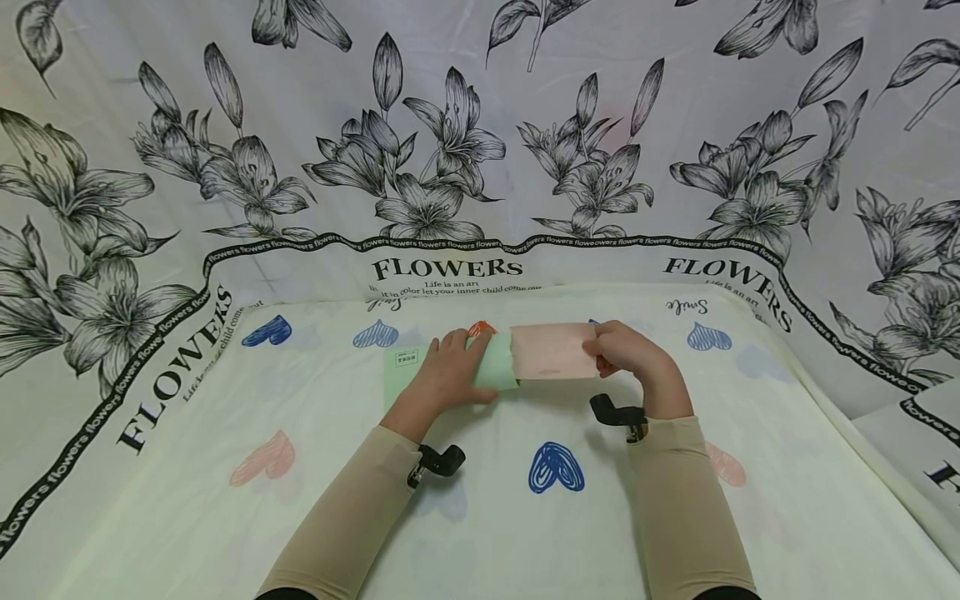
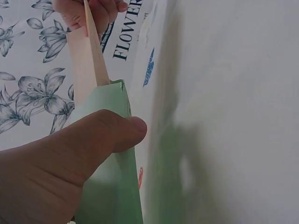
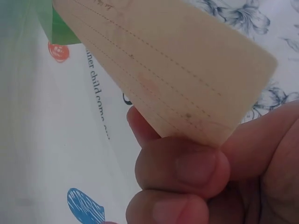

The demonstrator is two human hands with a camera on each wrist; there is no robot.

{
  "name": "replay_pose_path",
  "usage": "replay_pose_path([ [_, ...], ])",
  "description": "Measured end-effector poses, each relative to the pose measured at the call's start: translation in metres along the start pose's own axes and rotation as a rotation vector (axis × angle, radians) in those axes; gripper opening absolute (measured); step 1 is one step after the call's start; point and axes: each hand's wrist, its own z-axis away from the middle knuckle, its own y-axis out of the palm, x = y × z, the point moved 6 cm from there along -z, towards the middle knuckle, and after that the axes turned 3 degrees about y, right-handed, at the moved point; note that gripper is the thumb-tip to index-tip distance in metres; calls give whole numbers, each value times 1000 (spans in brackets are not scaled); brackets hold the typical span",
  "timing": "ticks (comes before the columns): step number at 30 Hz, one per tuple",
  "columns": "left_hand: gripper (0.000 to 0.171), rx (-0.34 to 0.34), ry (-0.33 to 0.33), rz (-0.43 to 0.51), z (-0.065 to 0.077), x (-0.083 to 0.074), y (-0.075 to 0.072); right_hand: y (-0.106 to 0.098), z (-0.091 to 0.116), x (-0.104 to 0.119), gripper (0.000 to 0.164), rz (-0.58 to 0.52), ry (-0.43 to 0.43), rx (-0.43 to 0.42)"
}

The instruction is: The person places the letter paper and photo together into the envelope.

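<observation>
My left hand (image 1: 446,375) grips a green paper envelope (image 1: 497,365), its thumb lying across the near side in the left wrist view. There the envelope (image 2: 110,186) stands on edge, casting a shadow on the cloth. A pale pink card (image 1: 555,352) sticks out of the envelope's right end; how much of it sits inside is hidden. My right hand (image 1: 633,354) pinches the card's right end between thumb and curled fingers. Dotted lines and faint marks show on the card (image 3: 187,60) in the right wrist view.
A white tablecloth (image 1: 480,533) printed with hearts covers the table. Behind it hangs a white cloth (image 1: 465,50) with black line-drawn flowers, bordered by a black lettered band (image 1: 555,241). A black wrist camera mount (image 1: 442,460) sits at the left cuff, another mount (image 1: 617,411) at the right.
</observation>
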Motion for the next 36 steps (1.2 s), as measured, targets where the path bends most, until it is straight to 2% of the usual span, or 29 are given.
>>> replay_pose_path([
  [13,107,11,-3,-8,-1,1,3,-5,0,-5,17,-17,-2,-4],
  [23,107,26,-13,7,1,0,2,-3,2,-2,23,19,-28,19],
  [36,108,27,1,-4,1,-1,4,-1,3,-5,28,11,20,49],
])
